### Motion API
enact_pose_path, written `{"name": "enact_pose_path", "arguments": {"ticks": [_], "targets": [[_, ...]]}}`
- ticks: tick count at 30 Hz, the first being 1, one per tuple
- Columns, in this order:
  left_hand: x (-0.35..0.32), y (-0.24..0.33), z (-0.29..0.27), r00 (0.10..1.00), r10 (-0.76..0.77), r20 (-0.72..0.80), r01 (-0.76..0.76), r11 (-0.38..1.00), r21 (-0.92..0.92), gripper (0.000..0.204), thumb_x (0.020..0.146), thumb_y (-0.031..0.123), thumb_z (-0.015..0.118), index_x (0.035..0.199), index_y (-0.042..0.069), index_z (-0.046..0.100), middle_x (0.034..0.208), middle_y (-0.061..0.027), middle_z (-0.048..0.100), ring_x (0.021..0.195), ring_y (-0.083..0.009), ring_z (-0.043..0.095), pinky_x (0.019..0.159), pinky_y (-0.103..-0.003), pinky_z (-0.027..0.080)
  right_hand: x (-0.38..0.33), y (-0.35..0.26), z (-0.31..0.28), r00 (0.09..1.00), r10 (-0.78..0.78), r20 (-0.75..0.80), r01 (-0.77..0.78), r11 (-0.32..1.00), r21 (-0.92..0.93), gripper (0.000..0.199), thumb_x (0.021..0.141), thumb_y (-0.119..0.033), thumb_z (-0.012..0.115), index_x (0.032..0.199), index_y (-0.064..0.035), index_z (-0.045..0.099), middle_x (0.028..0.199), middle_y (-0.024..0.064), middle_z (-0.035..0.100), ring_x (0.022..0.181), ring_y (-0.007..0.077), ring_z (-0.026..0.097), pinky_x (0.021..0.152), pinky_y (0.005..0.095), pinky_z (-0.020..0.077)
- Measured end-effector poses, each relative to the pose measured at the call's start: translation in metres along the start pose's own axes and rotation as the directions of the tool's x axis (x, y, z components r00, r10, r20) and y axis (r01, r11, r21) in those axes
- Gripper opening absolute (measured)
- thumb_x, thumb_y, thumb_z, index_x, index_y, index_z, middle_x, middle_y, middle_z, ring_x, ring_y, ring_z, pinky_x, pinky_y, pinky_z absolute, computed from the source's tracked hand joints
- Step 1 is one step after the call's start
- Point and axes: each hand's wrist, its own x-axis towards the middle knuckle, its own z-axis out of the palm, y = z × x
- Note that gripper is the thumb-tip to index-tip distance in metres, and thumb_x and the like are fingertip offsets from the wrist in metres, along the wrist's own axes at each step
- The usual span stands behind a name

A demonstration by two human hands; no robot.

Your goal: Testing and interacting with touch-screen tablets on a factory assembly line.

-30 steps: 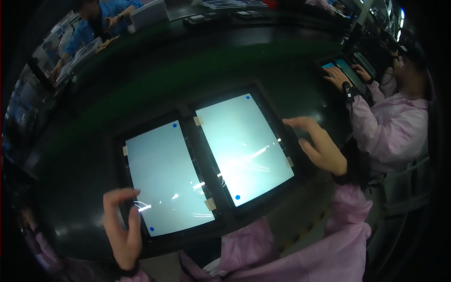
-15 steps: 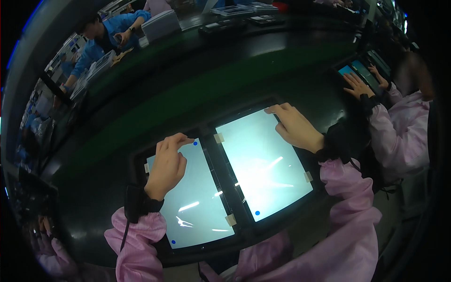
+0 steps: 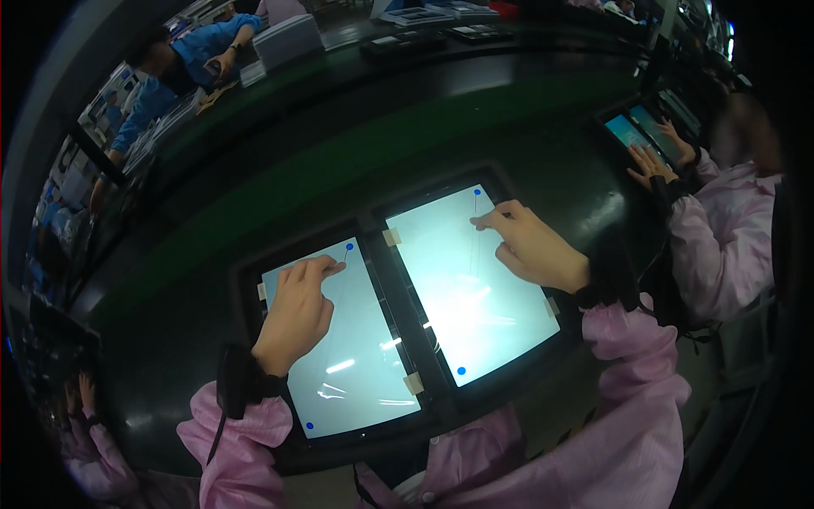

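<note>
Two tablets with pale lit screens lie side by side in a dark holder (image 3: pixel 500 174). On the left tablet (image 3: pixel 365 331), the outstretched index finger of my left hand (image 3: pixel 297 310) touches the glass just below an upper blue dot (image 3: pixel 349 247). My right hand (image 3: pixel 541 248) has its index fingertip on the right tablet (image 3: pixel 449 280), below another blue dot (image 3: pixel 477 192). A thin line runs from each upper dot toward the fingertip. Neither hand holds anything; the other fingers are loosely bent. Each screen also has a lower blue dot (image 3: pixel 461 371).
Tan tape tabs (image 3: pixel 413 383) sit on the tablets' edges. At right, a person in a pink sleeve (image 3: pixel 716 246) handles lit tablets (image 3: pixel 627 133). Beyond the dark green table (image 3: pixel 339 153), a person in blue (image 3: pixel 195 55) is near a white stack (image 3: pixel 288 41).
Both fingertips have slid toward me from the upper dots. The right tablet's upper dot has come into sight, and thin lines have appeared on both screens. My view has shifted slightly.
</note>
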Motion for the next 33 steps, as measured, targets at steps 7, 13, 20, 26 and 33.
{"name": "enact_pose_path", "arguments": {"ticks": [7,13,20,26,33], "targets": [[-0.044,0.006,-0.008,0.999,-0.01,0.046,0.011,1.0,-0.016,0.045,0.073,-0.007,0.048,0.117,-0.001,0.04,0.123,-0.0107,0.057,0.106,-0.0311,0.046,0.095,-0.038,0.033,-0.034,-0.039,0.003,0.993,-0.085,0.077,0.086,0.996,-0.005,0.046,0.078,0.003,0.051,0.123,-0.0053,0.054,0.119,0.0216,0.049,0.11,0.035,0.048,0.091,0.0375,0.0436],[-0.091,0.019,-0.012,0.998,-0.032,0.046,0.033,0.999,-0.022,0.046,0.072,-0.008,0.049,0.116,-0.001,0.039,0.124,-0.0126,0.057,0.105,-0.0313,0.046,0.095,-0.037,0.033,-0.064,-0.069,0.006,0.977,-0.063,0.202,0.062,0.998,0.013,0.052,0.078,0.001,0.053,0.129,-0.0071,0.049,0.121,0.0211,0.05,0.12,0.0362,0.044,0.096,0.0415,0.0418],[-0.137,0.041,-0.023,0.992,-0.094,0.085,0.099,0.994,-0.056,0.045,0.071,-0.007,0.051,0.114,-0.001,0.04,0.122,-0.0142,0.057,0.101,-0.0312,0.046,0.092,-0.039,0.033,-0.089,-0.085,0.018,0.957,-0.175,0.23,0.169,0.984,0.046,0.057,0.077,-0.001,0.053,0.133,-0.0065,0.045,0.114,0.0113,0.059,0.124,0.0346,0.039,0.102,0.0443,0.0354],[-0.163,0.056,-0.032,0.989,-0.128,0.07,0.132,0.99,-0.054,0.044,0.071,-0.007,0.051,0.114,-0.002,0.042,0.121,-0.014,0.057,0.099,-0.031,0.047,0.09,-0.039,0.034,-0.098,-0.096,0.022,0.942,-0.237,0.24,0.234,0.971,0.042,0.055,0.074,-0.002,0.054,0.129,0.0004,0.045,0.111,0.013,0.061,0.123,0.0342,0.04,0.101,0.0442,0.035],[-0.182,0.06,-0.035,0.98,-0.18,0.087,0.186,0.98,-0.064,0.052,0.072,-0.007,0.052,0.123,-0.001,0.041,0.12,-0.0139,0.055,0.103,-0.0316,0.047,0.093,-0.04,0.033,-0.1,-0.105,0.02,0.941,-0.232,0.247,0.243,0.97,-0.014,0.058,0.071,-0.001,0.055,0.127,0.0032,0.045,0.108,0.0105,0.064,0.122,0.0325,0.042,0.098,0.0426,0.0357]]}}
